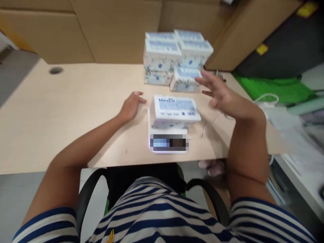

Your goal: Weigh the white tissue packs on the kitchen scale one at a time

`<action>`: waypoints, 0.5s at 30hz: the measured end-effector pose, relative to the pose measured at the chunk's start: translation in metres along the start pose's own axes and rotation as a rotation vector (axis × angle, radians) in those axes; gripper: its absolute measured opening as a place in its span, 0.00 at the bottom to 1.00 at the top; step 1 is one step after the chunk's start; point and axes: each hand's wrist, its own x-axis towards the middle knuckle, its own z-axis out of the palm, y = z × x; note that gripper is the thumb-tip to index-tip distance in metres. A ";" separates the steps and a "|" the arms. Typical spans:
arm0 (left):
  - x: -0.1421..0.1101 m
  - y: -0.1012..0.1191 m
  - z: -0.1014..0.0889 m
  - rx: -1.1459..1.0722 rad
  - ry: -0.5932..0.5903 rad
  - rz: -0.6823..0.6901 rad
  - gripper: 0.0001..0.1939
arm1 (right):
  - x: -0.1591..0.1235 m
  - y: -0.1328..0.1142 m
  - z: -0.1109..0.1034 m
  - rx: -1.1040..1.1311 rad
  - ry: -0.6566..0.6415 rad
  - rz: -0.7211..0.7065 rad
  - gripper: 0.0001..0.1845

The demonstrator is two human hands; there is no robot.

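Observation:
A white and blue pack of tissues [176, 109], with printed lettering on top, lies on a small white device like a tabletop scale [168, 131]. The device's front display is blurred out. Left of the pack, my left hand [132, 105] rests on the table with its fingers apart and nothing in them. To the pack's upper right, my right hand [220, 92] is raised, fingers spread and holding nothing. Its fingertips overlap the edge of a lower tissue pack [186, 82] in the view; whether they touch it I cannot tell.
Behind the device, several matching packs [163, 55] are stacked on the light wooden table [96, 91]. Cardboard [116, 30] stands along the back edge. A cable hole [56, 70] is at the far left. Green cloth [275, 88] and a white cable [268, 96] lie at the right.

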 end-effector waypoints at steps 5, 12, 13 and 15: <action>0.019 0.004 -0.027 -0.080 0.108 -0.034 0.24 | 0.033 -0.077 0.024 -0.516 -0.409 0.023 0.78; 0.053 -0.005 -0.064 -0.289 0.403 -0.254 0.18 | 0.088 -0.131 0.059 -0.847 -0.550 -0.001 0.66; 0.056 -0.008 -0.067 -0.295 0.425 -0.261 0.18 | 0.100 -0.135 0.064 -0.858 -0.544 -0.008 0.65; 0.060 -0.015 -0.074 -0.257 0.497 -0.198 0.16 | 0.132 -0.141 0.079 -0.854 -0.515 -0.024 0.65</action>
